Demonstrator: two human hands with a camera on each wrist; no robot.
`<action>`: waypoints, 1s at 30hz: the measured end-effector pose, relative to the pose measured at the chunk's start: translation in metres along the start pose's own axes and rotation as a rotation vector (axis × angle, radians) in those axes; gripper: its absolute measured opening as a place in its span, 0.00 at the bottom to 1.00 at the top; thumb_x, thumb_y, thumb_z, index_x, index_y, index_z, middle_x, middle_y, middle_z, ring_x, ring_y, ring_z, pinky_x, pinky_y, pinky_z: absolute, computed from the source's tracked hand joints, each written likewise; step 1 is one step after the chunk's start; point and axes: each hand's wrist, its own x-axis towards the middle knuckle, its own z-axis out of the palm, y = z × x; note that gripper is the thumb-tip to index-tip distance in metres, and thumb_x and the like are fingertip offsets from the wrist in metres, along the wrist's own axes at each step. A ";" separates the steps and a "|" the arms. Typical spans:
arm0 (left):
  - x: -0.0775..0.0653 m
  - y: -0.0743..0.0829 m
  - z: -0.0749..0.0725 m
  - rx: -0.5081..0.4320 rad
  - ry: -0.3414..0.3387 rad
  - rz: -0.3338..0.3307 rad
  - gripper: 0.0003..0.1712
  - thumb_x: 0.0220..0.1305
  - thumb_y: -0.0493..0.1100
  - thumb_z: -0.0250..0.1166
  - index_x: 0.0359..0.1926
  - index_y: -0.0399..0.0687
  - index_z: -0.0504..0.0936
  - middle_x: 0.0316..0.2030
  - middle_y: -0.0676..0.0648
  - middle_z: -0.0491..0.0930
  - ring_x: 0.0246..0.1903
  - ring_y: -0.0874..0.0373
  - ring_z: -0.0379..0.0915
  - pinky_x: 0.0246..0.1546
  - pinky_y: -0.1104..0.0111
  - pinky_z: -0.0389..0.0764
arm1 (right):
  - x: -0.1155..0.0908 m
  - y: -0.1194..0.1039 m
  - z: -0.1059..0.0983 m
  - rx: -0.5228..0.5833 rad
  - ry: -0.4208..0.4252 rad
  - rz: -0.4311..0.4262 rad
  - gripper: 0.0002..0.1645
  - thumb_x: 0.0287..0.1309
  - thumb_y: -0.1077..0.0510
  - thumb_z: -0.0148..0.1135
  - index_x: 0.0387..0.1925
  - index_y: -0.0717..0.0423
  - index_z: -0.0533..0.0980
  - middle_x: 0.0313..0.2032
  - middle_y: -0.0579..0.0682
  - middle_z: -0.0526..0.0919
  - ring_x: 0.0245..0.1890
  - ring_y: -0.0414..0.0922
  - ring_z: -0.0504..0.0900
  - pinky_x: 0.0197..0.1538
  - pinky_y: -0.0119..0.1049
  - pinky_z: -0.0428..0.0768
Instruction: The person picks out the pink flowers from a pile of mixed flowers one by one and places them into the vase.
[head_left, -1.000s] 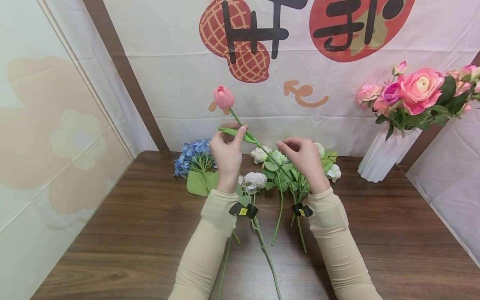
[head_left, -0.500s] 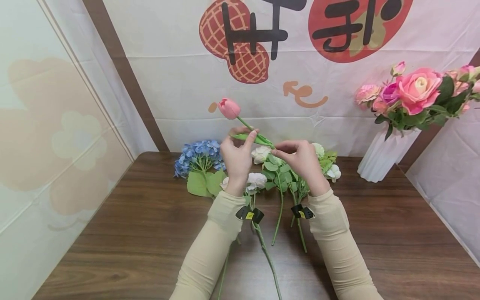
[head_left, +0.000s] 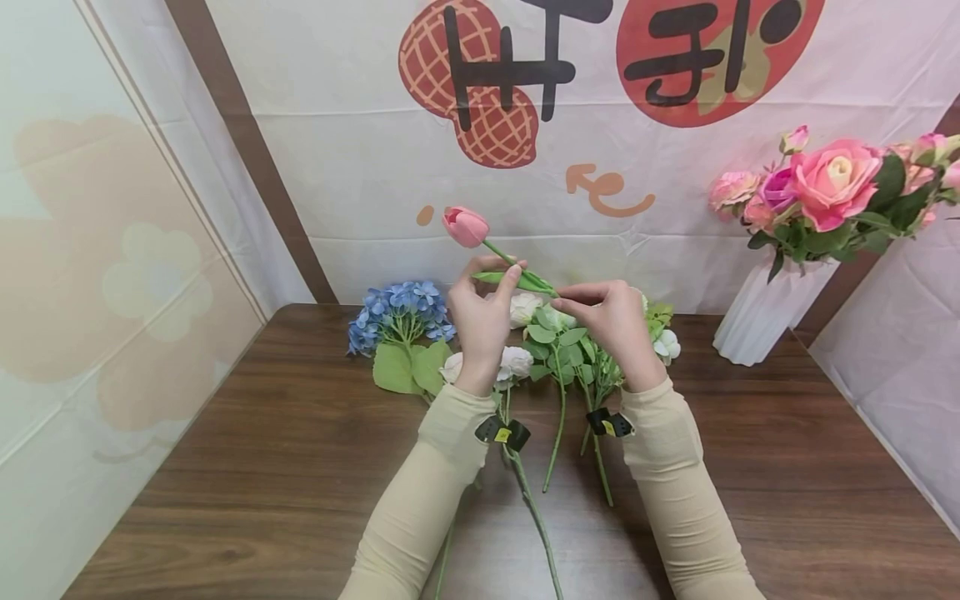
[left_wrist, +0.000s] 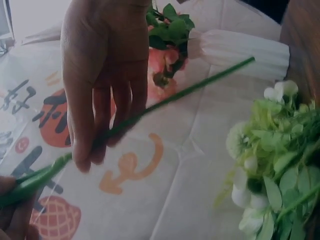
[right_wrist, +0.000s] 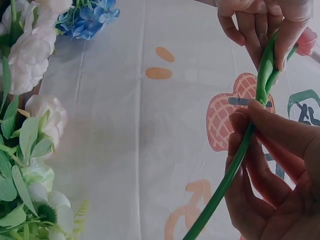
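A pink tulip (head_left: 466, 227) with a green stem slants above the far part of the table, its bloom up at the left. My left hand (head_left: 483, 321) pinches the stem and its long leaf (head_left: 510, 282) between thumb and fingers, below the bloom. Just under the leaf's base, my right hand (head_left: 611, 325) pinches the stem with thumb and fingertips. In the right wrist view the two hands sit close together, with the leaf (right_wrist: 266, 70) between them. The lower stem (left_wrist: 200, 85) runs free past my right hand in the left wrist view.
Blue hydrangea (head_left: 401, 312) lies at the back left of the wooden table (head_left: 262, 483). Beside it lie white flowers (head_left: 516, 363) and green leafy stems (head_left: 562, 358), below and between my hands. A white vase (head_left: 776, 312) of pink roses (head_left: 836, 183) stands at the back right.
The tulip and my left hand have moved right and down toward my right hand. My right hand, apart from the stem a second ago, has closed its fingertips on it.
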 end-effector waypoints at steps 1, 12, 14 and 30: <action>0.000 0.002 -0.001 0.015 -0.015 0.021 0.08 0.60 0.31 0.63 0.40 0.29 0.79 0.38 0.33 0.83 0.36 0.43 0.78 0.34 0.74 0.75 | 0.000 0.000 -0.001 -0.001 0.008 -0.001 0.15 0.51 0.48 0.70 0.39 0.49 0.86 0.38 0.51 0.88 0.37 0.46 0.86 0.38 0.42 0.82; 0.015 -0.032 -0.029 0.089 -0.097 0.130 0.16 0.68 0.43 0.54 0.50 0.36 0.78 0.46 0.38 0.81 0.46 0.51 0.75 0.52 0.64 0.72 | -0.003 0.006 -0.020 0.005 0.223 -0.059 0.16 0.48 0.46 0.72 0.36 0.50 0.86 0.33 0.51 0.88 0.35 0.43 0.87 0.33 0.22 0.75; 0.017 -0.036 -0.036 0.091 -0.063 0.118 0.17 0.69 0.45 0.54 0.49 0.37 0.78 0.45 0.39 0.82 0.46 0.52 0.76 0.53 0.63 0.74 | -0.004 0.008 -0.025 -0.010 0.279 -0.059 0.16 0.48 0.46 0.72 0.36 0.50 0.86 0.32 0.52 0.88 0.31 0.38 0.86 0.32 0.20 0.73; 0.025 -0.052 -0.078 0.348 0.104 0.073 0.16 0.66 0.50 0.58 0.48 0.45 0.80 0.42 0.47 0.84 0.43 0.57 0.77 0.45 0.68 0.73 | -0.012 0.041 -0.068 0.031 0.549 -0.066 0.13 0.45 0.54 0.75 0.34 0.56 0.86 0.34 0.55 0.88 0.25 0.18 0.77 0.29 0.16 0.73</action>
